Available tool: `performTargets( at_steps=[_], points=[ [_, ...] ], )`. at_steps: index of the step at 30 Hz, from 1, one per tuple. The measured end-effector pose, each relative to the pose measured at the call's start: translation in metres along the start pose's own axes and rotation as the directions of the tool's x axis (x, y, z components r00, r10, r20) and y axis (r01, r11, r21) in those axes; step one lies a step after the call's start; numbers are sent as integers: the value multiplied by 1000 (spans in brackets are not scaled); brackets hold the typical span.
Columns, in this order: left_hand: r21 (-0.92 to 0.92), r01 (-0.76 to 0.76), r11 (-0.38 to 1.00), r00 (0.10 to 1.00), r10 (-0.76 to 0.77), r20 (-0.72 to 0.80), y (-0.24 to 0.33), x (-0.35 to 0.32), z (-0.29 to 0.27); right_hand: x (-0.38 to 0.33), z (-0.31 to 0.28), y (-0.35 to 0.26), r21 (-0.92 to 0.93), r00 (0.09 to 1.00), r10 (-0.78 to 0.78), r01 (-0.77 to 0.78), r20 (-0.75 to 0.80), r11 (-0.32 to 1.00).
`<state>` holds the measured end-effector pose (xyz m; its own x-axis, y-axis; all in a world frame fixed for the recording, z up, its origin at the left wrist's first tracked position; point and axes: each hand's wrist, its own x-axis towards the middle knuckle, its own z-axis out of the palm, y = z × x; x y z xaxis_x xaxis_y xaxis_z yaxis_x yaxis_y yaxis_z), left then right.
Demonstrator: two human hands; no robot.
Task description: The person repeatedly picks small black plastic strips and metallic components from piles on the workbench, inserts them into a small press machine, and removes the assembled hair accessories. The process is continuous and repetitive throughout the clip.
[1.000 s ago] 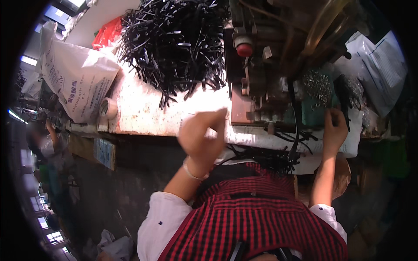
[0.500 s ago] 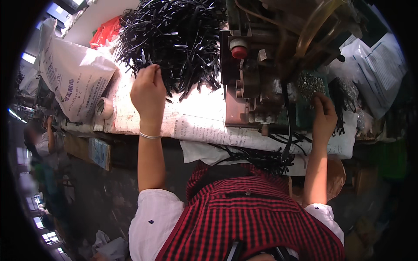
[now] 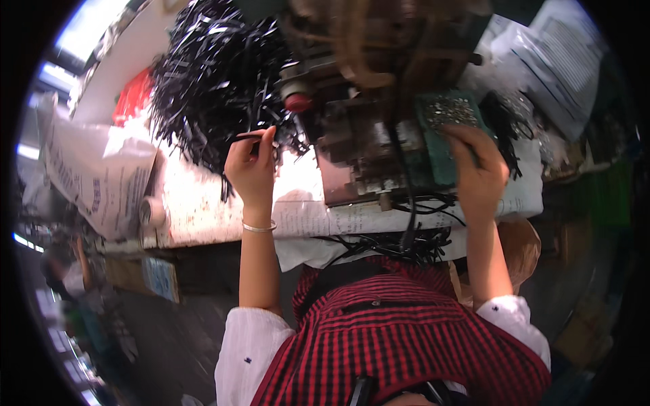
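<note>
A thin black strip (image 3: 245,136) is pinched in the left hand (image 3: 252,169) just beside the black pile (image 3: 210,81), while the right hand (image 3: 479,172) is laid on the green tray (image 3: 440,145), grip not discernible.

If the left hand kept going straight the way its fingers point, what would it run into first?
Probably the pile of black strips: the left hand, already pinching one black strip, points up the bench toward it. Depth is hard to judge.

Workshop: bench machine (image 3: 365,128), heaped black strips (image 3: 210,74).
</note>
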<state>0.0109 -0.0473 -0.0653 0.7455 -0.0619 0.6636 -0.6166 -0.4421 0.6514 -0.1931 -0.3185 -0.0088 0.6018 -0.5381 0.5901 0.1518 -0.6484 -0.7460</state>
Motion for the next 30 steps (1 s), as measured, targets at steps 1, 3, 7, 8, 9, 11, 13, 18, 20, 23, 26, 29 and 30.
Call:
performTargets(
  at_steps=[1,3,7,8,9,11,13,18,20,23,26,29,30],
  points=[
    [-20,42,999,999,-42,-2,6,3,1,11,13,-6,37,997,-74,74,12,997],
    [-390,133,911,990,-107,88,-2,-5,12,24,36,-7,60,980,-199,198,11,978],
    [-451,300,841,954,-278,117,14,-31,4,12,61,-12,376,988,147,-122,-38,918],
    [-475,266,839,962,-260,79,25,-31,-2,9,63,-14,434,984,180,-157,-12,887],
    [-504,229,833,970,-238,47,42,-27,-6,8,63,-14,484,977,211,-188,6,854],
    [-496,117,861,989,-148,-25,78,-12,-19,11,63,-25,564,967,250,-229,42,793],
    [-503,-184,845,981,127,-146,113,-3,-24,14,62,-41,618,962,262,-256,84,743],
    [-211,-641,738,736,669,104,153,-6,-21,0,33,-66,493,970,105,-203,218,846],
    [-193,-758,623,596,782,183,164,-6,1,13,17,-56,421,937,114,-254,331,871],
    [-159,-835,527,514,850,115,157,-11,34,36,-1,-7,202,954,226,-265,197,943],
    [-163,-853,496,490,868,80,151,-13,40,22,-27,93,3,952,290,-291,-96,957],
    [-148,-852,502,501,864,46,143,-13,46,0,-34,87,-171,915,399,-384,57,907],
    [-157,-845,510,512,858,35,142,-16,48,-14,-38,71,-232,895,431,-397,118,888]
  ],
)
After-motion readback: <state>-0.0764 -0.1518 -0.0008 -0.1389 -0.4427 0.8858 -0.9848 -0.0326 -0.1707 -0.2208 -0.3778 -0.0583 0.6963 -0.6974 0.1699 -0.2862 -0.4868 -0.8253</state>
